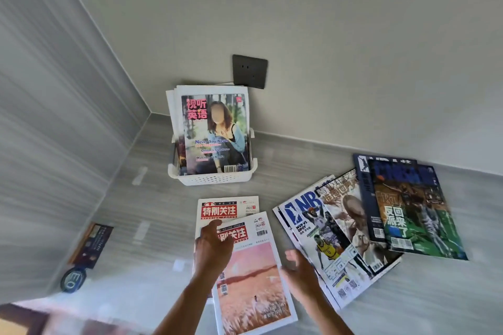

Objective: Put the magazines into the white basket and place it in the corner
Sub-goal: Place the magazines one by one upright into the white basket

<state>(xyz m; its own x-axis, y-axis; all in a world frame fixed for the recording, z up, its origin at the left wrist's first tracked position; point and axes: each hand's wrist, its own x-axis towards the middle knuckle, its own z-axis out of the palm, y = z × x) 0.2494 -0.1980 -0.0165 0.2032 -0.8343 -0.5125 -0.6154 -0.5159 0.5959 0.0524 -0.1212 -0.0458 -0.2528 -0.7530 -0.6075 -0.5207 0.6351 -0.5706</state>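
Observation:
A white perforated basket (215, 178) stands on the grey floor near the wall corner, holding several upright magazines; the front one (215, 133) shows a woman on its cover. Two magazines with red titles lie in front of it: a pink-cover one (253, 277) overlaps another (226, 208). My left hand (213, 246) rests on the left edge of the pink-cover magazine, fingers spread. My right hand (298, 266) hovers open beside its right edge. To the right, several basketball and other magazines (353, 228) lie fanned out on the floor.
A dark wall socket (250, 71) sits on the wall behind the basket. A dark booklet (92, 245) and a round badge (73, 279) lie on the floor at the left, beside the left wall.

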